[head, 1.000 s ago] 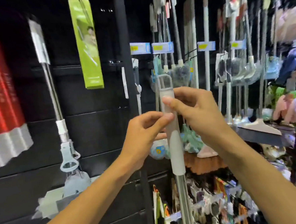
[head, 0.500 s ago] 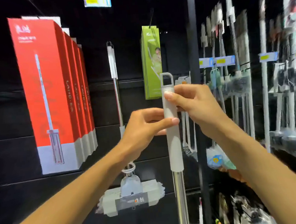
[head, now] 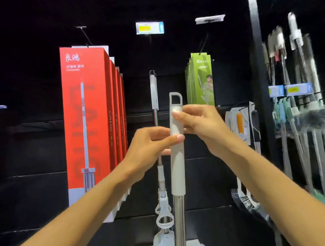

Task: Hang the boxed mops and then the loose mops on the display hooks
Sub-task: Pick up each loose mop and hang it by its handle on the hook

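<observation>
The boxed part of the job looks done; a row of red boxed mops hangs up and to the left of the hands, and a smaller stack of green boxed mops hangs just above and behind the right hand; one loose mop is already up on a hook directly beyond the left hand, its head low down behind the wrists. What is left, judging by this, is the loose mops, and the one in hand is not yet hung; how many more wait out of view cannot be told.

The left hand pinches the held mop's handle from the left, thumb across the front and fingers curled behind; the right hand grips the same handle a little higher from the right, fingertips wrapped over the front just below the top; both are closed on it and neither holds anything else.

The handle stands nearly upright between the two hands; its upper length is a pale grey-white sleeve ending in a squared hanging loop that rises just above the right hand's fingers; below the hands the sleeve gives way to a bare shiny metal tube that runs down out of view. The loop sits lower than the hanging mop's top, so it probably must be lifted to reach a hook, though the hook itself is lost in the dark panel.
</observation>
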